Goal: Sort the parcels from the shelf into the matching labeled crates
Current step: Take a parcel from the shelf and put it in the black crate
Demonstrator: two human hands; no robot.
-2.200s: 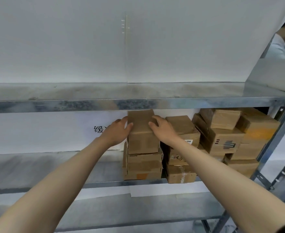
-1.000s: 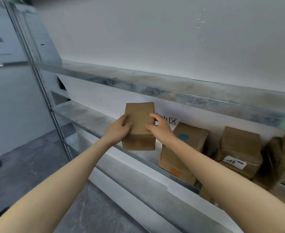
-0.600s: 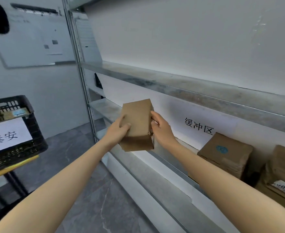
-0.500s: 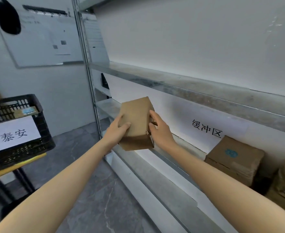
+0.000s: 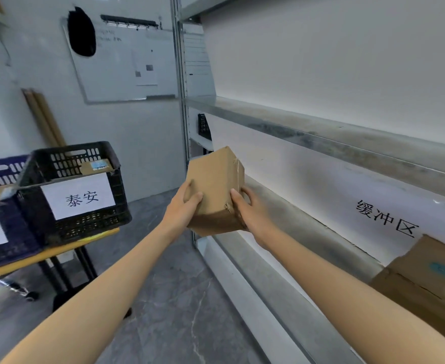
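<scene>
- I hold the parcel (image 5: 215,187) in the air between the shelf (image 5: 281,222) and the crates, clear of both.
- My left hand (image 5: 183,206) grips its left side and my right hand (image 5: 247,208) grips its right side. Each thumb lies on the near face, with the fingers wrapped round behind.
- I see no address label on the faces turned to me, so I judge the first job is to tilt the parcel until its label shows.
- The black crate (image 5: 90,224) stands on the tabletop (image 5: 58,249) to my left, with a paper sign (image 5: 78,197) on its front and a small parcel (image 5: 96,165) already inside. A blue crate (image 5: 11,232) stands just beside it, its sign mostly cut off.
- I should match label to sign before I swing over, then lower the parcel past the rim rather than drop it.
- More parcels (image 5: 431,279) wait on the shelf at right.
</scene>
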